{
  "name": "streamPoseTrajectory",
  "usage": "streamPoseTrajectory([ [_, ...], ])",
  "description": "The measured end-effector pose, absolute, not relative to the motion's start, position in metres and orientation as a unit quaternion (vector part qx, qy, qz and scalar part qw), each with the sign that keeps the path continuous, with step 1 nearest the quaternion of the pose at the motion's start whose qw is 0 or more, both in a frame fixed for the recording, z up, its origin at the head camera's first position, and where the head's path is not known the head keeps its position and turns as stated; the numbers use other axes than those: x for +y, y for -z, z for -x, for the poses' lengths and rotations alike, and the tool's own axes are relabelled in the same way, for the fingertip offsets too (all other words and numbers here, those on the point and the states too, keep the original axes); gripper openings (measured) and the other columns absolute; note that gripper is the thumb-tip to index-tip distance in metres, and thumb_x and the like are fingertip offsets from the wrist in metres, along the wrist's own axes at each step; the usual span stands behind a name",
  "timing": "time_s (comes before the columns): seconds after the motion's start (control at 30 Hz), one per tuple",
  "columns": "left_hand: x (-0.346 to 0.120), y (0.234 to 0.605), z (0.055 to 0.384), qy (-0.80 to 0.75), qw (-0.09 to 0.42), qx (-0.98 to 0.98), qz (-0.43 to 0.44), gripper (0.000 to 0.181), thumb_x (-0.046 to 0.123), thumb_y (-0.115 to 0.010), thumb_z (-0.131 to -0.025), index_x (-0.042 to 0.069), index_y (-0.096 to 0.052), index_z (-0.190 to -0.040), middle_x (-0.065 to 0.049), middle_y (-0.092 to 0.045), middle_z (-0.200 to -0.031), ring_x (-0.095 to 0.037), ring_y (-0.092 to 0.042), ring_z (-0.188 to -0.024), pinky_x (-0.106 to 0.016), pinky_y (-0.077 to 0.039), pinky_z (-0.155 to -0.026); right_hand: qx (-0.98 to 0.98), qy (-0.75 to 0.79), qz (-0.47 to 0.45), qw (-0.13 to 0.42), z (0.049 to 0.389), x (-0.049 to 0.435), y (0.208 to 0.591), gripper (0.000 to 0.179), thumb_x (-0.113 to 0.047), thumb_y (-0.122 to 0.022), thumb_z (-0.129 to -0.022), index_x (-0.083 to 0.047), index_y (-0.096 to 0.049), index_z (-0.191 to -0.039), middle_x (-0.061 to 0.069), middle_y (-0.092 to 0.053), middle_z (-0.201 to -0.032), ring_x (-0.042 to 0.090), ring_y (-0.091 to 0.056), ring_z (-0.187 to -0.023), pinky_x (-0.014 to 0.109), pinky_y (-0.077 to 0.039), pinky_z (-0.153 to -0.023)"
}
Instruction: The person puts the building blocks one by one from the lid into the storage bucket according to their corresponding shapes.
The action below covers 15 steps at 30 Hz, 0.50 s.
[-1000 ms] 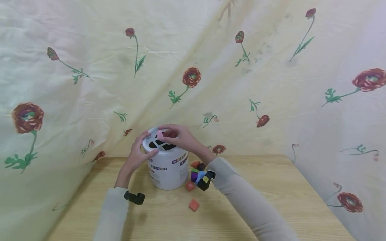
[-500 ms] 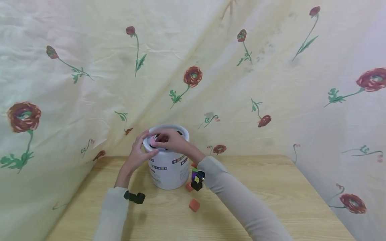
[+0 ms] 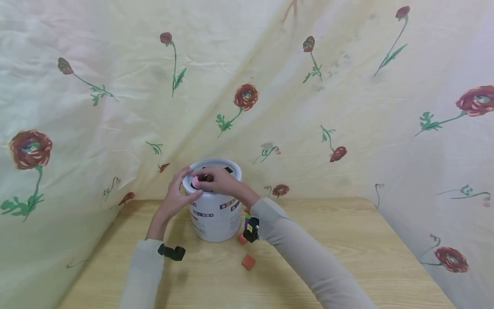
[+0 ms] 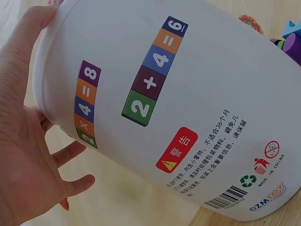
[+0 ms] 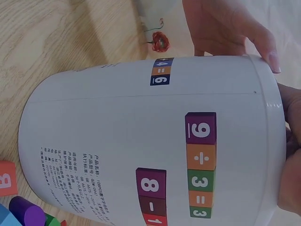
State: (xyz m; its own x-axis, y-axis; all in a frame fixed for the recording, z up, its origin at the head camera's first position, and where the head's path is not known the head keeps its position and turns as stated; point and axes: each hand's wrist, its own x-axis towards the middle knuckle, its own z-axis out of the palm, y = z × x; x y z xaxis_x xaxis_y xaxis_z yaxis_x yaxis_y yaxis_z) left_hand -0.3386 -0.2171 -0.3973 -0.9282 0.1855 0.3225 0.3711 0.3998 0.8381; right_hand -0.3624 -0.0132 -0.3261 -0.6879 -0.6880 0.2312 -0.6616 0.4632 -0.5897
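Note:
A white toy bucket (image 3: 214, 223) with a cut-out lid stands upright on the table. My left hand (image 3: 177, 199) holds its rim on the left side; in the left wrist view the thumb of the left hand (image 4: 19, 155) presses the rim and the other fingers spread beside the bucket. Over the lid, my right hand (image 3: 221, 180) pinches a small pink block (image 3: 195, 182) at an opening on the left. How far the block sits in the opening is hidden by the fingers. In the right wrist view only part of the right hand (image 5: 291, 188) shows past the rim.
Right of the bucket, partly behind the right wrist's camera (image 3: 251, 229), lie several blocks, including a purple cylinder (image 5: 27, 211) and a red numbered block (image 5: 5, 179). An orange-red block (image 3: 248, 262) lies nearer on the wooden table (image 3: 308, 231). Flowered cloth (image 3: 208, 77) hangs behind.
My right hand has moved left and slightly down across the lid with the pink block, then stayed nearly still. The left hand keeps its place on the rim.

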Motion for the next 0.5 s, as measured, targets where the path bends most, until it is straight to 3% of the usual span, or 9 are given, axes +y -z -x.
streamPoseTrajectory([
  [0.27, -0.216, 0.3971, 0.3371, 0.528, 0.091, -0.827, 0.172, 0.083, 0.027, -0.074, -0.091, 0.016, -0.03, -0.159, -0.005, -0.011, -0.172, -0.04, -0.007, -0.157, -0.073, -0.021, -0.118, 0.87, 0.321, 0.37, 0.059, 0.3618, -0.0154, 0.3215, 0.035, -0.024, -0.059, -0.104, -0.013, -0.065, -0.136, 0.007, -0.074, -0.111, 0.012, -0.063, -0.086, 0.018, -0.049, -0.072],
  [0.5, -0.2157, 0.3979, 0.3372, 0.528, 0.097, -0.826, 0.173, 0.081, 0.026, -0.074, -0.091, 0.015, -0.031, -0.158, -0.004, -0.013, -0.172, -0.038, -0.009, -0.157, -0.072, -0.022, -0.119, 0.882, 0.308, 0.352, 0.053, 0.3596, -0.0174, 0.3232, 0.032, -0.019, -0.062, -0.102, -0.01, -0.068, -0.131, 0.008, -0.074, -0.118, 0.011, -0.066, -0.088, 0.016, -0.052, -0.074],
])
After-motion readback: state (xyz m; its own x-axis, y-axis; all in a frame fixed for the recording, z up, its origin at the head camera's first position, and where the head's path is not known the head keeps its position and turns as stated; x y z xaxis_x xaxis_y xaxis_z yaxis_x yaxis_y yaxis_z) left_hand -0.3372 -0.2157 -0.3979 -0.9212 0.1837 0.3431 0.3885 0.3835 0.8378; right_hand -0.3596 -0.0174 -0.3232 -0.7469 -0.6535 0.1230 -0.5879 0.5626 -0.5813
